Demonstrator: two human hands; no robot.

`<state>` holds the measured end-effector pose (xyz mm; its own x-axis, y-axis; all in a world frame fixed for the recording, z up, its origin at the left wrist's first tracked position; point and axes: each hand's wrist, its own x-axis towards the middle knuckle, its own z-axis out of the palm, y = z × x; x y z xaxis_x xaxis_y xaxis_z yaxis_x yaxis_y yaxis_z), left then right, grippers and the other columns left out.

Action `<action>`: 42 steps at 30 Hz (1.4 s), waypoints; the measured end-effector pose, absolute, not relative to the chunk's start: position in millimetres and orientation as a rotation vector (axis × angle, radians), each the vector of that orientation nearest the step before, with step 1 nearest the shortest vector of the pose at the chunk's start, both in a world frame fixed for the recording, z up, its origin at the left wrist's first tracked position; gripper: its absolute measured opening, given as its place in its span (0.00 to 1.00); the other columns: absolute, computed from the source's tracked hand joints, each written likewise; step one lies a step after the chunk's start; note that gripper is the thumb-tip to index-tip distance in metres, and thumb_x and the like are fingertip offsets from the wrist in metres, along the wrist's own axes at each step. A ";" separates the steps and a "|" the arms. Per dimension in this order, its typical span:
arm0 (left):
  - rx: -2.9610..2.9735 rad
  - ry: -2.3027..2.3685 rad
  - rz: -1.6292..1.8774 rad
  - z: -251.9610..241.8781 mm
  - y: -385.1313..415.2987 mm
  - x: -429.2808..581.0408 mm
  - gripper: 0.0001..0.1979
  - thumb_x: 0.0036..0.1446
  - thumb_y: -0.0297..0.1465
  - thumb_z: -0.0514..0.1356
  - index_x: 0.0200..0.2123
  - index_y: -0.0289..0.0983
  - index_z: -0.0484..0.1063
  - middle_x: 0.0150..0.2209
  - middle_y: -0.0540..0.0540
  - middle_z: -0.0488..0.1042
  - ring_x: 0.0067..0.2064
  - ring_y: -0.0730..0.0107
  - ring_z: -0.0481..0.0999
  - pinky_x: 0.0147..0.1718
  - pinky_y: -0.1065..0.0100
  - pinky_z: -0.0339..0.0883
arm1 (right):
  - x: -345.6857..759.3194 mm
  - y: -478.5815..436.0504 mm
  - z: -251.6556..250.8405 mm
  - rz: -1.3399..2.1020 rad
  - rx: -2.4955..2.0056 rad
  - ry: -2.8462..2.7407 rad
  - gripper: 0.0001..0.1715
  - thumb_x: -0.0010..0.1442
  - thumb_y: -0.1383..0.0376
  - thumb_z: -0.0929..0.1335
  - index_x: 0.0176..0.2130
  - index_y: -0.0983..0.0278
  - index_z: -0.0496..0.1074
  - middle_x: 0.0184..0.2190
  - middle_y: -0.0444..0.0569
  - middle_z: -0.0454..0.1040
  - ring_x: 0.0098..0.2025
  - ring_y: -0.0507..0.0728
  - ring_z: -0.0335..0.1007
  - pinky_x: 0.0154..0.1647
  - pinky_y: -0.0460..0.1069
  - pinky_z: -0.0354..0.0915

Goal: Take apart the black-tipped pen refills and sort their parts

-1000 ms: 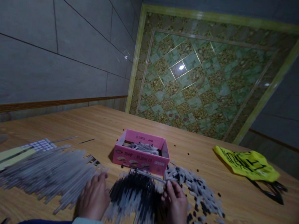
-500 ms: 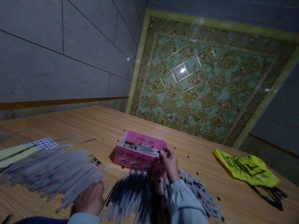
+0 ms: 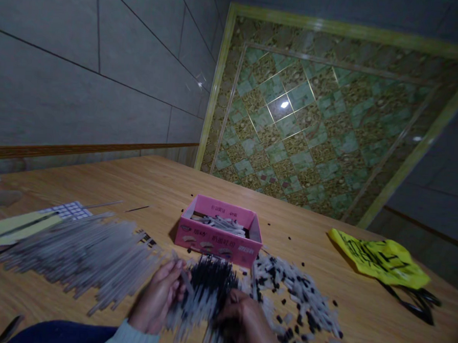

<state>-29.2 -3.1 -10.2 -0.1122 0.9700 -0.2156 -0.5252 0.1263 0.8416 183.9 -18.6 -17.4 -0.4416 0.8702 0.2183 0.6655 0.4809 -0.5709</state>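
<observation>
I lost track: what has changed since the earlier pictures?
The right hand has come back from the pink box to the dark-ended sticks, its grip unclear. The left hand has turned and now holds a translucent tube. The pink box and yellow bag stayed put.

A box (image 3: 213, 246) stands mid-table, well in from the far edge of the table (image 3: 136, 187), with short sticks (image 3: 224, 224) lying in it. On its near side lies a bunch of rods (image 3: 211, 280). Left of these spread the tubes (image 3: 86, 256), with a slip (image 3: 11, 231) beyond them toward the left edge; right of them scatter short pieces (image 3: 303, 293). The left hand (image 3: 159, 296), holding a tube piece (image 3: 187, 281), is between tubes and rods; the right hand (image 3: 246, 316) is at the rods' right side. Near the far edge, right, lies a bag (image 3: 381, 261).
</observation>
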 end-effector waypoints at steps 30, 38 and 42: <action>0.177 0.824 1.321 -8.2 -3.1 -16.8 0.08 0.56 0.17 0.51 0.29 0.30 0.68 0.22 0.45 0.75 0.18 0.77 0.74 0.17 0.80 0.69 | 165.1 -53.7 13.7 0.305 -0.736 -1.227 0.09 0.53 0.73 0.67 0.34 0.60 0.74 0.29 0.49 0.74 0.33 0.57 0.71 0.28 0.48 0.73; 0.101 0.765 1.231 -8.2 -5.6 -12.1 0.10 0.59 0.19 0.49 0.29 0.29 0.68 0.21 0.44 0.75 0.18 0.77 0.74 0.16 0.80 0.69 | 156.6 -53.1 9.5 0.291 -0.643 -1.317 0.09 0.53 0.71 0.67 0.34 0.59 0.74 0.27 0.50 0.76 0.31 0.58 0.73 0.28 0.51 0.72; 0.123 0.758 1.212 -8.7 -8.2 -9.5 0.09 0.58 0.19 0.51 0.28 0.31 0.69 0.21 0.44 0.76 0.18 0.77 0.75 0.17 0.80 0.70 | 157.2 -49.1 7.6 0.210 -0.615 -1.404 0.11 0.53 0.71 0.66 0.36 0.58 0.74 0.26 0.50 0.76 0.30 0.58 0.73 0.28 0.52 0.70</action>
<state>-9.5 -8.2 -8.7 0.1419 0.8759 -0.4611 -0.7976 0.3771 0.4708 157.2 -49.1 7.6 0.1782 0.4880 0.8545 0.2161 0.8278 -0.5178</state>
